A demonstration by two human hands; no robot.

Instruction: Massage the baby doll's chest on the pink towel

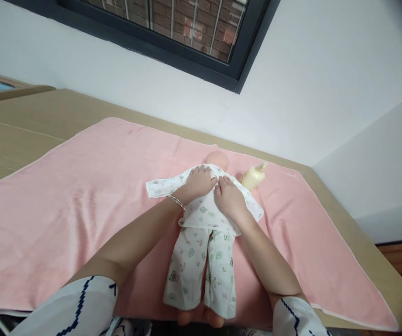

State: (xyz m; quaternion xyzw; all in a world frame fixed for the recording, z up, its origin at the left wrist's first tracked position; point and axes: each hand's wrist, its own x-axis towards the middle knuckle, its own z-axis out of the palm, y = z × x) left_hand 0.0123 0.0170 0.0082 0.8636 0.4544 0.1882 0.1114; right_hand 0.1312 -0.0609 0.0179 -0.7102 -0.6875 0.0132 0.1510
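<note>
A baby doll (217,159) in a white patterned top (204,211) and matching trousers (187,266) lies stretched out with its feet toward me. My left hand (201,181) rests flat on the upper part of the top, fingers extended, a silver bangle (176,202) at the wrist. Beside it, my right hand (229,195) also lies on the top, fingers stretched toward the doll's head. Both thumbs come close together near the middle. Neither hand grips anything that I can see. One sleeve (159,187) reaches out to the left.
Under the doll spreads a pink blanket (110,186) with some creases, over a wooden table (47,109). A cream-coloured baby bottle (253,176) lies by the doll's right-hand side in view. Behind stand a white wall (292,93) and a dark window frame (238,77).
</note>
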